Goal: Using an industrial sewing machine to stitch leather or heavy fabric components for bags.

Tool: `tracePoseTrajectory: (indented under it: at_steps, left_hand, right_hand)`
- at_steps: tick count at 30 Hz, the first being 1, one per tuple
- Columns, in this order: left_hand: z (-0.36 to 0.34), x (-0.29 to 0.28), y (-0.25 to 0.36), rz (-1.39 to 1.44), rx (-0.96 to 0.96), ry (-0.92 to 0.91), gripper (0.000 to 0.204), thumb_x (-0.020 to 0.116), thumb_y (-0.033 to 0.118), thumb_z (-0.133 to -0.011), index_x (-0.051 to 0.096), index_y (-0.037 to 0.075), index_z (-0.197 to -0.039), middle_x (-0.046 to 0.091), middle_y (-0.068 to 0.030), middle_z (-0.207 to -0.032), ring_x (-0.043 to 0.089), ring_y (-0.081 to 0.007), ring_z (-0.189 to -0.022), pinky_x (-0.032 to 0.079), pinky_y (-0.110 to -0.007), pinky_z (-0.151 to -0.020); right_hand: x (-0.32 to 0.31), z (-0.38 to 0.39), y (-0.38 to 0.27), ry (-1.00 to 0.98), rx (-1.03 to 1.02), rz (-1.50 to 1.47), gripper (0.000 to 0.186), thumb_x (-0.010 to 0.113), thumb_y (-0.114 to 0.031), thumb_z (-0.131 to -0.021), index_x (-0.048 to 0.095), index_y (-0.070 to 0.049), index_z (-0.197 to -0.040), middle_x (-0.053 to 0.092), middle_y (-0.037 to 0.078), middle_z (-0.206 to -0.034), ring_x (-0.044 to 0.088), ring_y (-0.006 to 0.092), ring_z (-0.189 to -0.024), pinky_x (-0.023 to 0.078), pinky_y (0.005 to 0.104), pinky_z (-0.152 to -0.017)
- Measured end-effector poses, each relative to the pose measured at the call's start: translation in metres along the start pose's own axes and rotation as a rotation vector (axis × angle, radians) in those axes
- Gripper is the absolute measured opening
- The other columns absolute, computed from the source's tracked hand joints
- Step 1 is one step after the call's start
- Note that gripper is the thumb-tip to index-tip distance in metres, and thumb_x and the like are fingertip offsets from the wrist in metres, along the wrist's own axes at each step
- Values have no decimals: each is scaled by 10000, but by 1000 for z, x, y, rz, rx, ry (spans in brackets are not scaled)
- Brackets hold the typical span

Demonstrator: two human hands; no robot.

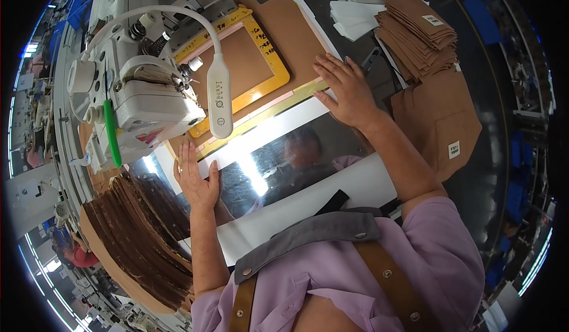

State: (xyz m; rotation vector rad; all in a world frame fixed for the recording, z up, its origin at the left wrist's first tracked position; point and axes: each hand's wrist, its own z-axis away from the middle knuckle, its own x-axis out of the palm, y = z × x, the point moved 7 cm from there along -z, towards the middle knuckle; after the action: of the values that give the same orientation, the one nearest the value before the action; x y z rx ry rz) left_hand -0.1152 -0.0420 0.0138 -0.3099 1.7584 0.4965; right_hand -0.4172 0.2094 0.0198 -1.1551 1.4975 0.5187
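Brown panel lies on the surface ahead of the person, its left part hidden by the sewing machine. Yellow frame over it; yellow strip along the near side. Left hand by the strip's left end, right hand at the panel's right edge. On the 2 hands, fingers extended and released, grasping nothing; pressure cannot be told. Judged step: steadying and aligning the layered work at the machine. Good practice: press lightly and evenly from the 2 ends, treat frame and panel as 1 unit, check that no corner lifts. Left fingers should clear the needle area, partly hidden behind the lamp.
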Motion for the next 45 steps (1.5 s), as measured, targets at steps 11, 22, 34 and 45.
tracePoseTrajectory:
  at_steps: [11,22,34,45]
  left_hand:
    - [-5,-13,2,55,-43,141,666,699,374,-888,550,13,-1427,545,-184,-1499,501,-321,-1410,259,-522,-1200]
    - [8,-9,-10,18,-175,165,743,610,490,-917,533,-27,-1446,534,-223,-1498,467,-305,-1447,210,-523,-1240]
    - [11,-18,-6,2,-108,272,596,673,374,-896,607,42,-1387,619,-150,-1430,557,-263,-1367,238,-509,-1218]
    - [11,-11,-11,-119,-134,241,523,651,320,-902,641,111,-1381,647,-81,-1423,575,-218,-1356,203,-509,-1243]
  right_hand:
    - [-4,-7,-5,55,-86,30,531,644,-338,-973,571,-56,-1417,561,146,-1492,470,315,-1442,326,535,-1189]
    - [6,-7,-8,25,-153,54,508,612,-344,-999,579,-69,-1425,559,137,-1505,476,305,-1445,340,522,-1187]
    - [-6,-5,-11,157,-153,71,515,684,-337,-927,614,-101,-1380,591,114,-1465,487,311,-1421,331,532,-1188]
    - [-13,6,-11,232,-134,64,342,699,-307,-918,705,-109,-1196,690,49,-1202,634,241,-1161,398,516,-1090]
